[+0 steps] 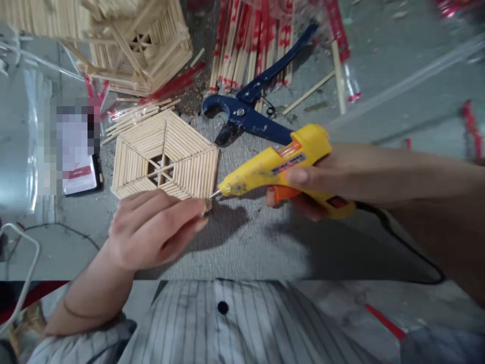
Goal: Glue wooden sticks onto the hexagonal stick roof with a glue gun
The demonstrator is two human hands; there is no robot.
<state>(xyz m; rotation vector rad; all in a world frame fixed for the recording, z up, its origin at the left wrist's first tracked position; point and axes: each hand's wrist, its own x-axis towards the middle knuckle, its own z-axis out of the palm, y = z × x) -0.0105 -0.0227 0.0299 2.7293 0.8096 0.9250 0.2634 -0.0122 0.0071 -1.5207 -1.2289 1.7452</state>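
"What has your right hand (pixel 328 177) got?"

"That grip is wrapped around a yellow hot glue gun (pixel 250 172), thumb along its side, a finger by the orange trigger (pixel 285 193). I have the metal nozzle (pixel 216 193) pointing left and down, right by my left fingertips; from here I can't tell whether it touches them."

"And the left hand (pixel 151 230)?"

"Pinched closed on a small tan piece (pixel 208 204), too blurred on my feed to name. The hand hides part of the lower edge of the hexagonal stick panel (pixel 193 172)."

"Where's that panel?"

"Flat on the grey table (pixel 235 253), left of the nozzle, spokes crossing its hollow centre. Beyond its right side I see a blue pipe cutter (pixel 255 120), then a bundle of sticks (pixel 242 50) in red-and-clear wrapping."

"Off to the left?"

"A phone (pixel 81 182), partly pixelated, and past the panel, a larger stick structure (pixel 170 63)."
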